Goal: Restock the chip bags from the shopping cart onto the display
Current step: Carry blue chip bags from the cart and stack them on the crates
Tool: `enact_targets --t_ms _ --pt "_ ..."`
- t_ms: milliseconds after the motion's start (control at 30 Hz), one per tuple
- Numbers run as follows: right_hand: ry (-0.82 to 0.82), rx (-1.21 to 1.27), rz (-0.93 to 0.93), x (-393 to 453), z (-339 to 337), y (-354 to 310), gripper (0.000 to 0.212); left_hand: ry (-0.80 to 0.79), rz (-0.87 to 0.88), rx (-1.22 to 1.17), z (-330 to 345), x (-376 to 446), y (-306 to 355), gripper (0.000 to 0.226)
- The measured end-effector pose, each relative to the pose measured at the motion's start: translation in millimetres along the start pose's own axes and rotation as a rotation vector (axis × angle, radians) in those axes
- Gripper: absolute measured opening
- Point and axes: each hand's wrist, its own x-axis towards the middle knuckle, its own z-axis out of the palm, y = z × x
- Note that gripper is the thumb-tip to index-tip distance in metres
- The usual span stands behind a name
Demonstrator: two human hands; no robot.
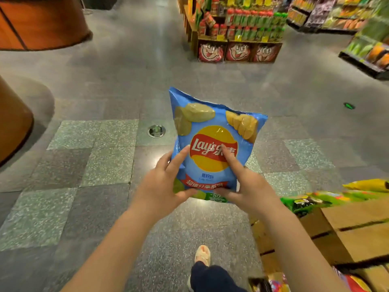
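At far left, two curved orange-brown counters (14,123) stand on the grey tiled floor (88,165), one at the upper corner and one at mid-height. A round metal floor fitting (156,131) is set into the tiles just left of the chip bag.

The left hand (163,186) grips the lower left edge of the blue chip bag (212,142): thumb across the bottom front, index finger extended up the face toward the logo, remaining fingers hidden behind the bag. The bag is held upright in mid-air over open floor, front panel facing the camera, top tilted slightly away.

The right hand (246,186) grips the lower right edge in mirrored fashion: thumb on the bottom front, index finger pointing up onto the red logo band, other fingers behind.

Below the bag, one trouser leg and a light shoe (202,255) show on the floor.

At lower right, a wooden crate display (357,228) holds green and yellow chip bags (328,199) on top; more bags show in its lower tier. The held bag is near this display but apart from it.

Beyond, a snack stand (237,32) stocked with red and green canisters stands across the aisle, and shelving (368,45) lines the far right.
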Motion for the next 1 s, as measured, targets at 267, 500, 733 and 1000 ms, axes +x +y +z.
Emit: enact_targets --t_ms 267,500,733,1000 --pt "0.089 -0.009 0.06 134.3 -87.7 99.1 0.097 -0.027 0.096 0.061 46.1 198.4 10.3 0.101" --pt "0.135 0.027 0.257 214.2 -121.1 176.1 0.097 -0.148 0.227 0.008 96.9 347.0 -2.8 0.101" --pt "0.233 -0.001 0.521 313.8 -162.3 251.7 0.097 -0.257 0.453 -0.046 164.0 524.6 -12.9 0.101" --pt "0.396 -0.009 0.746 370.6 -221.0 324.2 0.096 -0.449 0.69 -0.101 229.9 675.7 32.3 0.093"
